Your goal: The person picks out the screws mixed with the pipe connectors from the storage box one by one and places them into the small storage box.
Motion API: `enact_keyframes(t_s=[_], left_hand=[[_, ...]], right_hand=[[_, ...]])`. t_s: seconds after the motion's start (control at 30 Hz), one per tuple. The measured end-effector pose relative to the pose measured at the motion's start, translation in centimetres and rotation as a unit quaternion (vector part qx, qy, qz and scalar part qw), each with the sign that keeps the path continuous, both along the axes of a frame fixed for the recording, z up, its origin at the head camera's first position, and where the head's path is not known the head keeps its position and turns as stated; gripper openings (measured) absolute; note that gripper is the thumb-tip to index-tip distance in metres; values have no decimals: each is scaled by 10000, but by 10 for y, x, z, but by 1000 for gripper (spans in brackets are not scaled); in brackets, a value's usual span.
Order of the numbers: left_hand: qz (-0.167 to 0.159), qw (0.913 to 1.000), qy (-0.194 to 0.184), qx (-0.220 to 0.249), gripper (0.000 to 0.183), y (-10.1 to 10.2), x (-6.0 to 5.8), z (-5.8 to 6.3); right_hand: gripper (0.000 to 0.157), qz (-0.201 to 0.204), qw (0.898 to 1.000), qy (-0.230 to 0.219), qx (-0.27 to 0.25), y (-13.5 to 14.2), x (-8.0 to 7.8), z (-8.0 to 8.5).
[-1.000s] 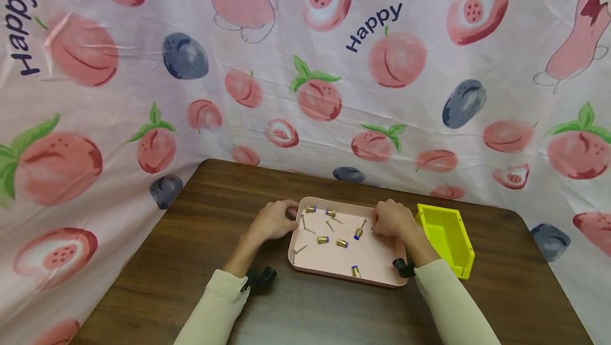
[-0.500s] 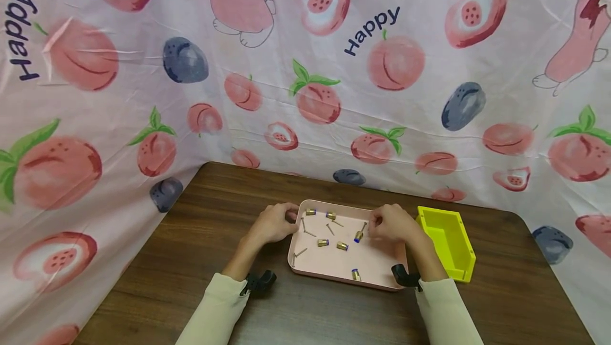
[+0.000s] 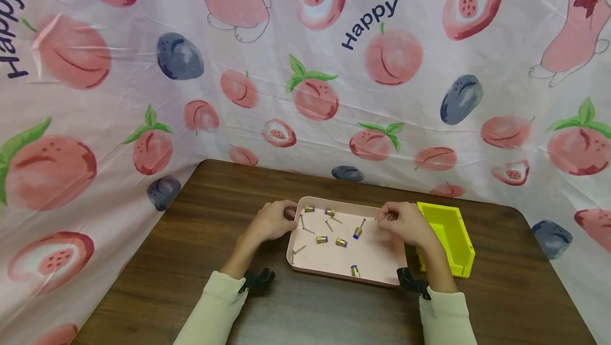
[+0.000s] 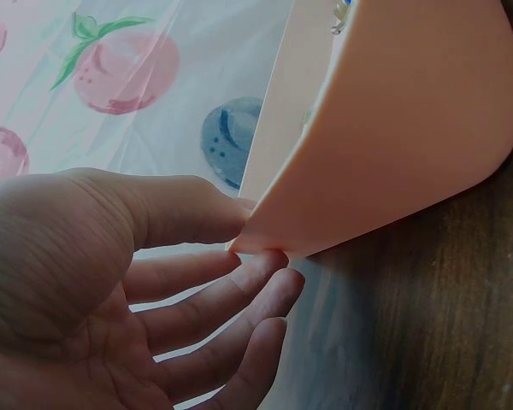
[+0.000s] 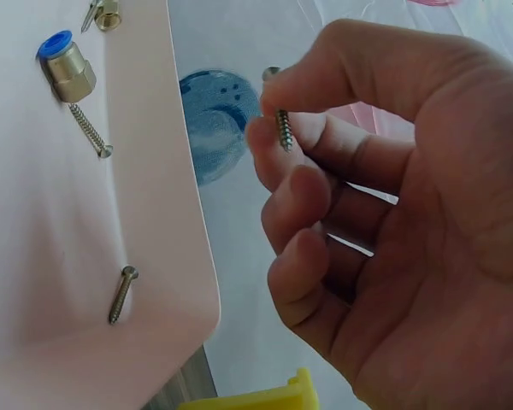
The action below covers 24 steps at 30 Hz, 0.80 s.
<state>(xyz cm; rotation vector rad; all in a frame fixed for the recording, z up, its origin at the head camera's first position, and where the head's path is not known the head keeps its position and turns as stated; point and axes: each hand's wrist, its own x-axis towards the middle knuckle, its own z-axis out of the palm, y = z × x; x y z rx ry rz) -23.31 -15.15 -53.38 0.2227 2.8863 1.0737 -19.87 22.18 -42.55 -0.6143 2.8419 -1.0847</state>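
Observation:
A shallow pink tray (image 3: 377,260) lies on the table, holding several screws and several brass fittings with blue ends. My left hand (image 3: 273,221) pinches the tray's left rim between thumb and fingers, as the left wrist view shows up close. Over the tray's far right corner, my right hand (image 3: 406,222) pinches a screw (image 5: 284,130) between thumb and fingertips; its threaded tip points down. Below that hand, in the right wrist view, another screw (image 5: 122,295) lies in the tray's corner. Farther along are one more screw (image 5: 90,131) and a fitting (image 5: 67,68).
A yellow open bin (image 3: 448,239) stands just right of the tray, close beside my right forearm. The dark wooden table (image 3: 229,186) meets a fruit-printed cloth (image 3: 315,138) at its back and left.
My right hand has risen from the tray floor and shifted right toward the bin, now with a screw in its fingertips. The left hand keeps its hold on the rim.

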Motion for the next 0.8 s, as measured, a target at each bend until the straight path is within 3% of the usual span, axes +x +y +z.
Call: enact_keyframes(t_s=[0.3, 0.47, 0.53, 0.63, 0.73, 0.8], left_hand=[[-10, 9999, 89, -70, 48, 1, 0, -1], [-36, 9999, 131, -2, 49, 0, 0, -2], [-93, 9998, 169, 21, 49, 2, 7, 8], [-166, 9997, 155, 111, 47, 8, 26, 38], [-188, 9995, 167, 171, 45, 12, 40, 56], [-175, 9996, 151, 168, 44, 13, 44, 60]], right_hand=[[5, -374, 9985, 131, -380, 16, 2, -3], [4, -542, 9961, 503, -474, 35, 4, 0], [5, -651, 9949, 608, -463, 44, 5, 1], [7, -819, 9938, 626, -417, 54, 8, 4], [10, -972, 9927, 611, -362, 63, 11, 7], [11, -1059, 9919, 631, -291, 69, 12, 7]])
